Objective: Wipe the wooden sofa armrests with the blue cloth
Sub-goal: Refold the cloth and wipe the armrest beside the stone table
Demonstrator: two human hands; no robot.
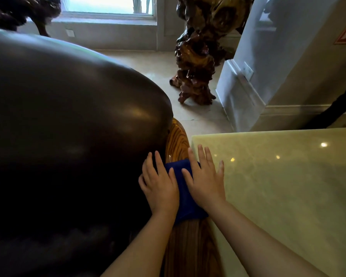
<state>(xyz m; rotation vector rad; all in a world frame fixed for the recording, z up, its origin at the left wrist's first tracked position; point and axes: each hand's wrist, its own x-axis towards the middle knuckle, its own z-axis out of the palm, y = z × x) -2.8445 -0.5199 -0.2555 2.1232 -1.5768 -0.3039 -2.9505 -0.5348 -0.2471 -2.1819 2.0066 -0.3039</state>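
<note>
A striped wooden armrest [177, 140] runs from the bottom of the view up the middle, squeezed between the dark leather sofa [68, 120] and a pale stone table [278, 186]. A folded blue cloth [183, 190] lies across the armrest. My left hand [160, 184] presses flat on the cloth's left side, fingers spread and reaching onto the leather. Flat on the cloth's right side rests my right hand [205, 180], its outer fingers over the table's edge. Most of the cloth is hidden under both palms.
A gnarled dark wood sculpture [198, 56] stands on the tiled floor [198, 116] beyond the armrest's end. A white pillar [268, 66] with a wall socket rises at right. A window is at the back wall.
</note>
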